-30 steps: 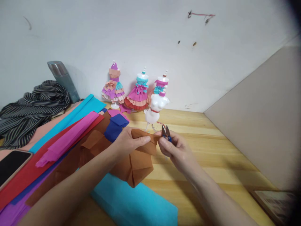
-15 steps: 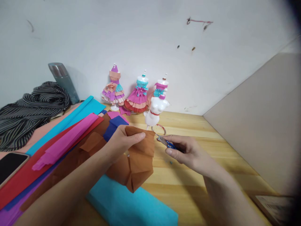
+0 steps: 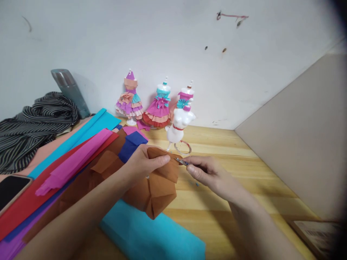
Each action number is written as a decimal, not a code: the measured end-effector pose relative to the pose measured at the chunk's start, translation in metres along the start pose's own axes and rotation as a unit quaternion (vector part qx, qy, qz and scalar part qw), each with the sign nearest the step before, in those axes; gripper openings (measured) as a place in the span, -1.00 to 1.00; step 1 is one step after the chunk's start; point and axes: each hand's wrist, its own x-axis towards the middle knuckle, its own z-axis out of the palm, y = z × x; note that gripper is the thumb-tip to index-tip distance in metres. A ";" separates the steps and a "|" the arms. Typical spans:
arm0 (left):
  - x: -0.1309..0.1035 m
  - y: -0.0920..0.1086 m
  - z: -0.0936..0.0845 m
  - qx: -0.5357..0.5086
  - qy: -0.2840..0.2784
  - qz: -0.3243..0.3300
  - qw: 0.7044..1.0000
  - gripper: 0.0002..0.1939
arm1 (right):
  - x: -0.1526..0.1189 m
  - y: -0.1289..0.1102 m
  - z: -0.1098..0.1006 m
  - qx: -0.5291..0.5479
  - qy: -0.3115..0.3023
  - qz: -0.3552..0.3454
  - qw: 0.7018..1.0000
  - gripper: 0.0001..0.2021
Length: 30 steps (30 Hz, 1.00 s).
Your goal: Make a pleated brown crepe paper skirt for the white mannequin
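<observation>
Left fingers (image 3: 162,160) pinch brown paper (image 3: 169,173) (creased) between them.

Hands: two, a left hand (image 3: 146,162) and a right hand (image 3: 210,177). Snips (image 3: 182,162): one pair. Mannequins (image 3: 158,108): four, three dressed, one bare. Turquoise papers (image 3: 157,231): two visible. Ring (image 3: 190,146): one. Flask (image 3: 72,88): one. Phone (image 3: 13,191): one. Striped cloth (image 3: 46,115): one. Brown paper (image 3: 162,187): layers overlap, number indeterminable.

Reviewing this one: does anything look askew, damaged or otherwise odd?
Mainly two things. The front white dress form slants, its top toward picture right, while the leftmost dressed form stands upright. The wall behind has dark spots, possibly holes, and a reddish strip, so it looks damaged. I see no spill.
</observation>
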 end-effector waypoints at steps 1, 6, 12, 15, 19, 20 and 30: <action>0.000 0.000 0.000 0.001 -0.001 0.000 1.000 -0.76 | 0.000 0.000 0.001 0.000 0.003 -0.001 1.000 -0.52; 0.000 0.001 0.002 -0.008 -0.014 0.002 1.000 -0.80 | 0.001 -0.001 0.002 0.003 0.005 0.005 1.000 -0.50; -0.001 0.001 0.003 -0.025 -0.024 0.003 0.999 -0.81 | 0.003 0.000 0.003 0.019 0.004 0.014 1.000 -0.48; -0.001 0.001 0.002 -0.035 -0.030 0.001 0.999 -0.82 | 0.003 0.001 0.004 0.036 0.002 0.020 0.999 -0.47; -0.001 0.002 0.003 -0.033 -0.032 -0.004 0.999 -0.83 | 0.004 0.002 0.004 0.051 -0.002 0.027 0.998 -0.49; -0.001 0.002 0.003 -0.035 -0.033 -0.003 0.999 -0.84 | 0.004 0.002 0.004 0.055 -0.004 0.027 0.998 -0.49; -0.001 0.001 0.004 -0.047 -0.033 -0.010 0.998 -0.85 | 0.005 0.002 0.004 0.089 -0.008 0.015 0.996 -0.54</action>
